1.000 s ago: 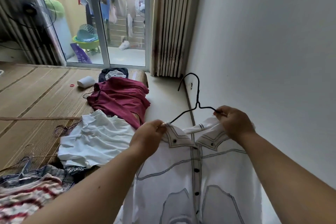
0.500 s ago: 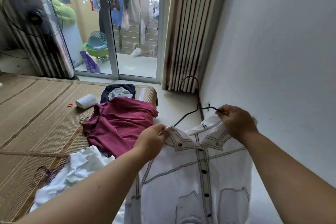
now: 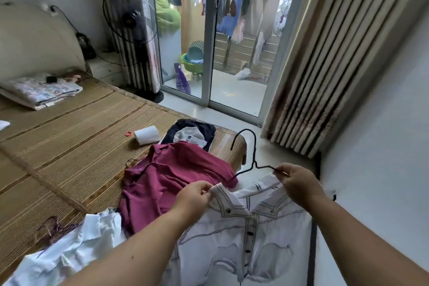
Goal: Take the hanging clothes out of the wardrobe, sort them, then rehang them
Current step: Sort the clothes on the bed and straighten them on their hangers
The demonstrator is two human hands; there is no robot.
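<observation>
Head view: white shirt (image 3: 243, 239) held up beside bed mat (image 3: 69, 151), black wire hanger (image 3: 253, 158) partly inside collar. left hand (image 3: 193, 197): fingers pinching collar edge. right hand (image 3: 299, 183): fingers gripping hanger arm, possibly collar too. maroon shirt (image 3: 171, 179) lying on mat.

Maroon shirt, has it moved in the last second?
No. The maroon shirt still lies beside the white roll on the mat; only the view shifted.
</observation>
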